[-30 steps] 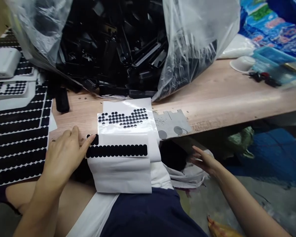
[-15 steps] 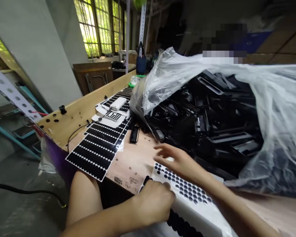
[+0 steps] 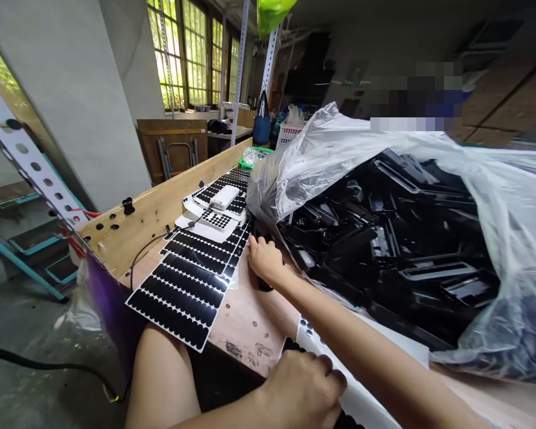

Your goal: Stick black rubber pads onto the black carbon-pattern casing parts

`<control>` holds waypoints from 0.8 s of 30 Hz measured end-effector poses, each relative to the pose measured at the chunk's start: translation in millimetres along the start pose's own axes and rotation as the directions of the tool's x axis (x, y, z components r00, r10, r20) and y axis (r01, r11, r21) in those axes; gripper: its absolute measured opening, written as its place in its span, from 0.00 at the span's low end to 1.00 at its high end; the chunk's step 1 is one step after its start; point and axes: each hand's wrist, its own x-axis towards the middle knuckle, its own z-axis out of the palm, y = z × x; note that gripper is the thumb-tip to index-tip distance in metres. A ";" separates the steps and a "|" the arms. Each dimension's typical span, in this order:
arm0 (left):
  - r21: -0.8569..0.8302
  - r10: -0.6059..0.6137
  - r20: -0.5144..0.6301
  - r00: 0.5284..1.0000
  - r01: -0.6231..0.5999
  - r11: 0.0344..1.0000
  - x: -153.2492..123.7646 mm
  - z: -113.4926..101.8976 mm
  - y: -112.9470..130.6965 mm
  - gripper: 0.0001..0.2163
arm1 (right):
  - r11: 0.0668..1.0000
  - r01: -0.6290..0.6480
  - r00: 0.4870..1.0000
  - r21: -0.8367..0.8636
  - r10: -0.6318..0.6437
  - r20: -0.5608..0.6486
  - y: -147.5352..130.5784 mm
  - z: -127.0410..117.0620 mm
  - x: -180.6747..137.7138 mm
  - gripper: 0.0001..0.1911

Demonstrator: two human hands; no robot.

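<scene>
My right hand reaches across the wooden table to the foot of a big clear plastic bag stuffed with black plastic parts. Its fingers curl down over a small black part lying there, between the bag and a large sheet of black oval pads. My left hand is a closed fist at the table's near edge, gripping the edge of a white backing sheet with black dots on it.
More pad sheets lie farther along the table, with a white box-shaped device on top and a thin black cable. A wooden rail borders the table's left side. A perforated metal post stands at left. My bare knee is below the table edge.
My head has turned left and up, from the dot sheets to the whole table. My right hand has moved from the dot sheet forward to the black part by the bag. My left hand stays on the white sheet.
</scene>
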 end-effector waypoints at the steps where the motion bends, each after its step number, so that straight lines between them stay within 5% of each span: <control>1: 0.005 0.014 0.003 1.000 -0.014 1.000 -1.3 0.5 -1.2 0.09 | 0.999 0.033 0.999 0.030 -0.034 0.019 8.7 -2.5 -12.7 0.19; 6: -0.089 -0.018 -0.024 1.000 0.016 0.996 -3.3 -10.1 -5.6 0.08 | 0.928 0.146 0.982 0.343 -0.179 0.066 67.3 -30.0 -65.9 0.25; 11: -0.429 -0.187 -0.073 0.980 0.139 0.893 -4.2 -27.5 -11.4 0.06 | 0.702 0.060 0.998 0.710 -0.020 -0.064 126.0 -56.8 -90.0 0.28; 15: -0.779 -0.360 -0.001 0.933 0.225 0.585 0.3 -33.8 -22.6 0.11 | 0.502 -0.027 0.984 0.864 0.168 -0.067 147.2 -75.3 -121.9 0.27; 19: -0.952 -0.419 0.127 0.899 0.230 0.204 10.7 -34.8 -36.7 0.32 | 0.262 -0.153 0.972 0.953 0.212 0.097 145.8 -92.4 -158.9 0.25; 21: -0.961 -0.391 0.211 0.896 0.264 0.086 15.1 -37.6 -41.3 0.41 | 0.253 -0.168 0.981 0.953 0.139 0.136 142.0 -95.7 -169.7 0.24; 24: -0.955 -0.259 0.282 0.924 0.296 0.013 17.9 -44.3 -42.6 0.44 | 0.377 -0.120 0.989 0.918 -0.040 0.146 137.4 -90.9 -172.3 0.27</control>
